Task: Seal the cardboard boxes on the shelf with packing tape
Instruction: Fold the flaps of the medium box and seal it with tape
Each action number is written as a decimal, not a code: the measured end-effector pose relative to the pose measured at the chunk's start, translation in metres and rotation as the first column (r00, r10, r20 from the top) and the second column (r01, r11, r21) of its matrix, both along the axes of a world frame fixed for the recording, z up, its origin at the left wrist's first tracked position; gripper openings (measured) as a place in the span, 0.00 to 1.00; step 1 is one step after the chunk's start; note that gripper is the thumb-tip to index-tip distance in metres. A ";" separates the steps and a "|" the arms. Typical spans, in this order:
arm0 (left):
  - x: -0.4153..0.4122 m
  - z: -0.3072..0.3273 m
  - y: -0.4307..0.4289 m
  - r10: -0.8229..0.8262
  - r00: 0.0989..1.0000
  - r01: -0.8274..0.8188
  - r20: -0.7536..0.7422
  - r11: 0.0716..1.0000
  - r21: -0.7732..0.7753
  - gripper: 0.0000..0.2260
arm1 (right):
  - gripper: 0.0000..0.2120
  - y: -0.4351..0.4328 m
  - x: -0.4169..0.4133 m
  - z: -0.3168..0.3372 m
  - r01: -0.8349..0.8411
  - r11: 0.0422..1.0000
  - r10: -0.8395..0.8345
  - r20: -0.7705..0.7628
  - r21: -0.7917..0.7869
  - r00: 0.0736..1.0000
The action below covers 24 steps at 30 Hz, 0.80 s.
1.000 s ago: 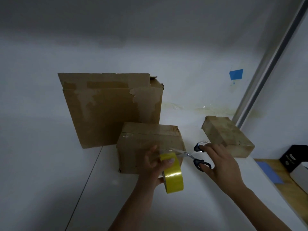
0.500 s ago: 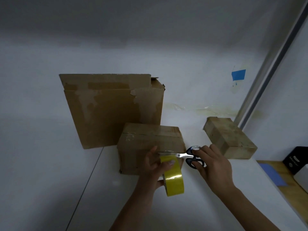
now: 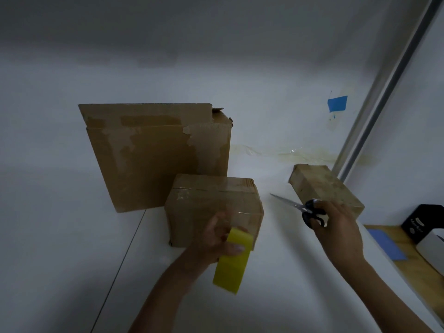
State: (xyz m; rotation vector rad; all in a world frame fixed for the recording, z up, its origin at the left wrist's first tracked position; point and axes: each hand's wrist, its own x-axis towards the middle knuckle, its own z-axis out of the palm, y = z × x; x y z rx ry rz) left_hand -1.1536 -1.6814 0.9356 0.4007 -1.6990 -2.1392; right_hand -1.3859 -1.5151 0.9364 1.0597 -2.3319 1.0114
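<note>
A small cardboard box [image 3: 211, 203] stands at the middle of the white shelf, with clear tape across its top and front. My left hand [image 3: 216, 239] grips a yellow roll of packing tape [image 3: 231, 260] just in front of that box. My right hand [image 3: 336, 229] holds black-handled scissors [image 3: 302, 209] to the right of the box, blades pointing left and clear of it. A tall cardboard box [image 3: 153, 155] with torn tape marks stands behind. A flat small box [image 3: 324, 188] lies at the right.
The white shelf [image 3: 276, 284] has a seam line at the left. A metal upright [image 3: 374, 111] runs up the right side. Blue tape [image 3: 337, 103] is stuck on the back wall. Beyond the shelf's right edge sits a wooden surface [image 3: 408, 258] with a black box [image 3: 424, 221].
My right hand has drawn the scissors away to the right from the tape. My left hand has tilted and lowered the yellow roll, which hangs free of the box.
</note>
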 end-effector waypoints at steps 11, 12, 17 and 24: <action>-0.018 -0.015 -0.005 0.107 0.986 -0.118 0.131 0.990 0.082 0.32 | 0.13 0.021 -0.008 -0.058 -0.059 0.893 -0.163 0.442 0.447 0.882; -0.016 -0.017 -0.005 0.110 0.983 -0.123 0.145 0.989 0.080 0.32 | 0.13 0.022 -0.007 -0.060 -0.062 0.881 -0.178 0.449 0.470 0.876; 0.009 -0.015 -0.012 0.202 0.978 -0.205 0.055 0.977 0.061 0.32 | 0.13 0.022 -0.004 -0.061 -0.047 0.781 -0.278 0.414 0.623 0.866; 0.072 0.009 -0.041 0.626 0.768 -0.627 -0.135 0.778 0.041 0.25 | 0.25 -0.001 0.008 -0.049 0.003 0.778 -0.286 0.350 0.628 0.892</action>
